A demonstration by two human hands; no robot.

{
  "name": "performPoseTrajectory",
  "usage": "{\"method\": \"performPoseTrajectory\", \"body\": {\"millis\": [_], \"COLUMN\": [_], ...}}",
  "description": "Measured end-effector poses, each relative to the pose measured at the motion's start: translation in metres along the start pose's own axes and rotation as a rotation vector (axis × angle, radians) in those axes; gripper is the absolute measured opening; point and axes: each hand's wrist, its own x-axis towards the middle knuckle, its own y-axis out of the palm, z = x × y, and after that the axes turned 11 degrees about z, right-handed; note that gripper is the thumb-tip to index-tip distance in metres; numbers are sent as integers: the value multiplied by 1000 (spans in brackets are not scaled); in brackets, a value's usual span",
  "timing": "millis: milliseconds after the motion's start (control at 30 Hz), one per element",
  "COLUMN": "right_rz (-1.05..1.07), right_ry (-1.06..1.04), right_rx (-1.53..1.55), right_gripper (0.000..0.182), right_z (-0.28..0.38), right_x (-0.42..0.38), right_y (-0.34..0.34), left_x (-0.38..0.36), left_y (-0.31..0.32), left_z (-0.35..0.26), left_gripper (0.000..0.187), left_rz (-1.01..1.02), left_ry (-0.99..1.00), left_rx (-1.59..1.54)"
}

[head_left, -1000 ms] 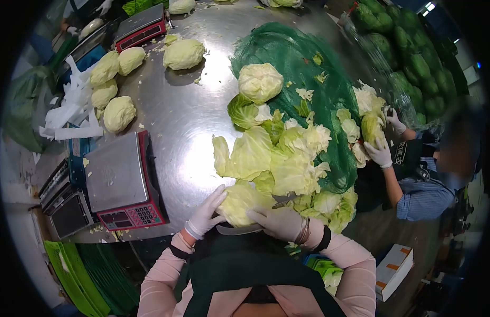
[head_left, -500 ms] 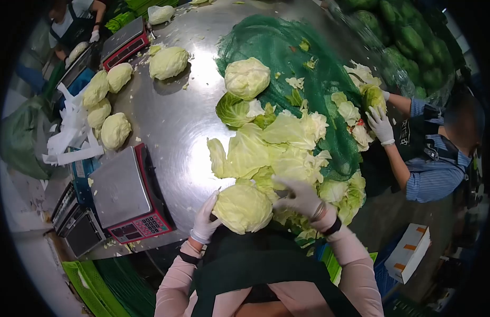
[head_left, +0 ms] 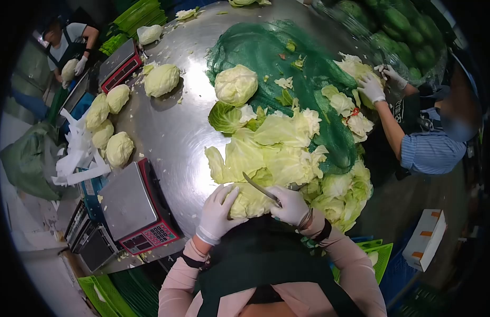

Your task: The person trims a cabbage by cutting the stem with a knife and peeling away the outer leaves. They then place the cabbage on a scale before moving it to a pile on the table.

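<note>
At the table's near edge lies a pale green cabbage (head_left: 251, 202). My left hand (head_left: 219, 210), in a white glove, grips its left side with fingers curled over the top. In my gloved right hand (head_left: 291, 205) is a knife (head_left: 260, 186) with a curved blade, pointing up and left across the cabbage's far side. Just beyond it, loose cabbage leaves (head_left: 266, 153) are spread in a heap. Farther off, a whole cabbage (head_left: 236, 85) rests on the edge of a green mesh sack (head_left: 266, 47).
Left stand a red-framed scale (head_left: 130, 195) and several trimmed cabbages (head_left: 119, 149). A second scale (head_left: 119, 64) is farther back. Across the table on the right, a co-worker (head_left: 430, 142) handles another cabbage (head_left: 369, 87). More leaves (head_left: 343, 195) pile up to my right.
My right hand, seen without a visible knife before, now holds one over the cabbage. My left hand has shifted onto the cabbage's upper left. The view has moved slightly.
</note>
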Motion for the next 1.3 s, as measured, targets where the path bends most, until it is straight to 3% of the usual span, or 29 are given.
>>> {"method": "performPoseTrajectory", "body": {"millis": [100, 167, 267, 367, 400, 533, 600, 633, 700, 733, 800, 1067, 1167, 1233, 1300], "right_rz": [25, -21, 64, 69, -20, 26, -110, -116, -371, -373, -383, -355, -441, -590, -740], "right_ry": [97, 45, 39, -47, -140, -137, -152, -148, -80, -78, 175, 211, 235, 241, 301], "right_rx": [97, 84, -326, -409, -461, -434, -384, -385, -187, -186, 159, 396, 433, 261, 379], "right_gripper": [56, 63, 71, 68, 63, 54, 36, 36, 23, 23, 15, 13, 13, 14, 15], "right_z": [12, 19, 28, 22, 20, 23, 18, 11, -5, -10, -15, -12, -1, -1, -1], "right_x": [-12, -17, -14, -6, -3, 6, 16, 23, 35, 38, 45, 66, 66, 58, 46], "right_y": [0, 11, 31, 26, 26, 14, 13, 10, 1, -4, -11, 13, -1, -29, -53], "left_x": [-13, -21, -25, -21, -20, -12, -12, -12, -15, -17, -23, -29, -34, -36, -35], "left_y": [7, 15, 20, 13, 10, 2, -1, -1, 0, 0, 9, 17, 31, 44, 47], "left_z": [-1, -2, -6, -1, 0, 7, 15, 22, 39, 51, 74, 115, 130, 147, 149], "left_gripper": [82, 79, 79, 79, 79, 79, 79, 81, 82, 82, 81, 70, 63, 59, 60], "left_rz": [-64, -158, -157, -138, -138, -120, -119, -124, -128, -122, -125, -245, -248, -308, -366], "left_ry": [17, 6, -55, -60, -60, -131, -145, -129, -112, -130, -194, -249, -220, -319, -258], "left_rx": [57, 55, 100, 32, 35, -143, -166, -188, -209, -321, -704, -1285, -1273, -1475, -1619]}}
